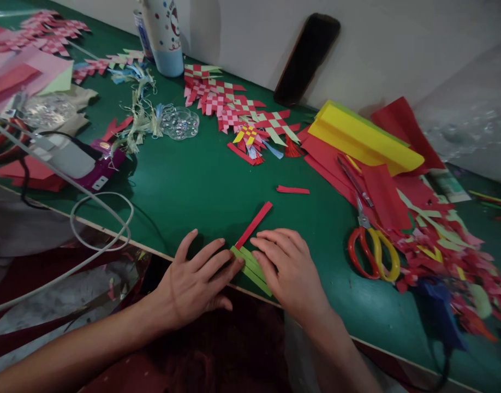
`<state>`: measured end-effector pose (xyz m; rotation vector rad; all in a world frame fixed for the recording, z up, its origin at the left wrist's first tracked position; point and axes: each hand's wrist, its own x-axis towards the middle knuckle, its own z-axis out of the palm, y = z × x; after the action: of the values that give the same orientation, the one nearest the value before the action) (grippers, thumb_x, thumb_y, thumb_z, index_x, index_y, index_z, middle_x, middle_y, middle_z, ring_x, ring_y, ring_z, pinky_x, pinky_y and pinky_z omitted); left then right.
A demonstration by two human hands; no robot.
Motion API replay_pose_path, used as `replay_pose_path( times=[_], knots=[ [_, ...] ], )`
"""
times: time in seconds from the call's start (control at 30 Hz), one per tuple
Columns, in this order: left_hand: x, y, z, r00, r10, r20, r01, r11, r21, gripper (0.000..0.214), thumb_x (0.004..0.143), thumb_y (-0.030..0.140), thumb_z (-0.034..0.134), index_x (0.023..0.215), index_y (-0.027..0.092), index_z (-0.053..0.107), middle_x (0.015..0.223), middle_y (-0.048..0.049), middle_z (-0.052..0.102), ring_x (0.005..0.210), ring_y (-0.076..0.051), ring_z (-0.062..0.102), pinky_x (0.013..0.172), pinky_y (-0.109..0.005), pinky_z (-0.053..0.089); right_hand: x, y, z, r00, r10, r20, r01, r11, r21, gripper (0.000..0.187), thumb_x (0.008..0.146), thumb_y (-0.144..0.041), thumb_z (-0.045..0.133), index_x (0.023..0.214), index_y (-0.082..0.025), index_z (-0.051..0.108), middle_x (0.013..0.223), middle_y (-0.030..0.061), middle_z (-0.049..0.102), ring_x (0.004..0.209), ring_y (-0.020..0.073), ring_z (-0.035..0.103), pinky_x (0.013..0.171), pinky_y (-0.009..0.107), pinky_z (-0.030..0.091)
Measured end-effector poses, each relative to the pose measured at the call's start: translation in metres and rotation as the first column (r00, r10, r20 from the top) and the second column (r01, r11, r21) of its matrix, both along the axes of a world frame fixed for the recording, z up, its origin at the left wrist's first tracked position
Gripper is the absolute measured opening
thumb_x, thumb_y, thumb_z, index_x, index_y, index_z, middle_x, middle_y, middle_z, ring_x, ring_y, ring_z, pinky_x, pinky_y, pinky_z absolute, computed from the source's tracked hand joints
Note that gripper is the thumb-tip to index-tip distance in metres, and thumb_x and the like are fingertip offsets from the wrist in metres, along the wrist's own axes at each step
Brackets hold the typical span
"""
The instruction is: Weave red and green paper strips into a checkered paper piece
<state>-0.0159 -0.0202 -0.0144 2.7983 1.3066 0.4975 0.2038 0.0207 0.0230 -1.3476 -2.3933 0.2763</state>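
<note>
Both hands rest at the near edge of a green table. My left hand lies flat with fingers stretched out, its fingertips touching the green paper strips. My right hand also lies flat, fingers pressing on the same green strips and on the lower end of a red paper strip that runs up and to the right between the hands. A short red scrap lies farther back.
Scissors with red and yellow handles lie right of my hands, beside a pile of paper scraps. Yellow and red sheets, woven paper pieces, a cup, a glue gun and a white cable sit around.
</note>
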Motion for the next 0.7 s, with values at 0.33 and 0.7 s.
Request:
replay_pose_path(
  times=[0.33, 0.7],
  knots=[
    [0.0004, 0.0005, 0.0016, 1.0, 0.012, 0.006, -0.012, 1.0, -0.016, 0.066, 0.086, 0.07, 0.048, 0.138, 0.029, 0.05, 0.129, -0.0047, 0.061, 0.133, -0.026, 0.043, 0.12, -0.053, -0.003, -0.0111, 0.0013, -0.0039, 1.0, 0.019, -0.014, -0.019, 0.999, -0.025, 0.019, 0.094, -0.022, 0.055, 0.102, -0.023, 0.072, 0.107, 0.0056, 0.071, 0.103, 0.023, 0.057, 0.09, 0.041, 0.045],
    [-0.0034, 0.001, -0.0018, 0.999, -0.039, -0.021, 0.039, 0.999, 0.016, 0.063, 0.089, 0.066, 0.048, 0.139, 0.027, 0.049, 0.135, -0.0042, 0.058, 0.135, -0.024, 0.041, 0.12, -0.054, -0.006, -0.0112, -0.0005, -0.0078, 1.0, 0.009, -0.023, -0.009, 1.0, -0.014, 0.018, 0.093, -0.02, 0.055, 0.103, -0.02, 0.071, 0.108, 0.0068, 0.07, 0.105, 0.0231, 0.055, 0.092, 0.043, 0.045]
  ],
)
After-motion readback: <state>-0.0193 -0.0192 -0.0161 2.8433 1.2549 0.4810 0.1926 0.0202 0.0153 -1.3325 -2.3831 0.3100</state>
